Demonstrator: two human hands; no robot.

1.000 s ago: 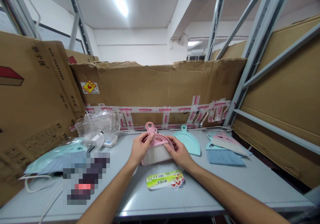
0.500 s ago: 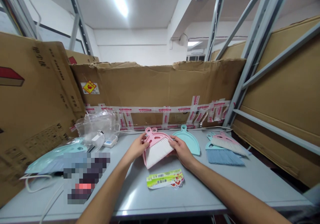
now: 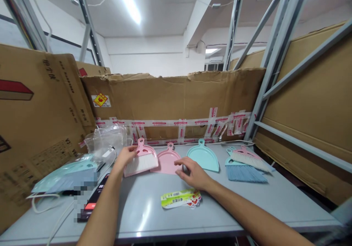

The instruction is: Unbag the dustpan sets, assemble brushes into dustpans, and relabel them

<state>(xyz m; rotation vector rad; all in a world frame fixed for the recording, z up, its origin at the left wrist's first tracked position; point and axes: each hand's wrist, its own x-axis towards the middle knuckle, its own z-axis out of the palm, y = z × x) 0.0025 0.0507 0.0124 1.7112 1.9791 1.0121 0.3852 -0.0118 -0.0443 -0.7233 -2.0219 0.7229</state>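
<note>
Now, left hand [image 3: 125,157]: fingers reaching onto the pink hand brush [image 3: 140,162], right by its looped handle; whether it is actually gripping, can't tell from here!
Right hand [image 3: 194,174]: open, fingers spread low at the right edge of the pink dustpan [image 3: 166,162], clamped on nothing.
Between the hands: well apart, with the white-bristled brush lying flat on the desk [image 3: 220,209], overlapping the dustpan's left edge.
Just to the right: a teal dustpan [image 3: 202,158] flat beside the pink one, both handles pointing away.
Far right: a pink brush [image 3: 246,156] lying across a teal brush with blue bristles [image 3: 244,174].
Front of the desk: a strip of green-and-white printed labels [image 3: 180,198], just below the right hand.
Desk's left side: a clear plastic bag [image 3: 106,138], a bagged teal item [image 3: 66,176] and a white cord [image 3: 41,206]; beyond them, a blurred patch hides whatever lies there.
Backdrop: a taped cardboard sheet [image 3: 173,99] against steel shelving [image 3: 264,73].
</note>
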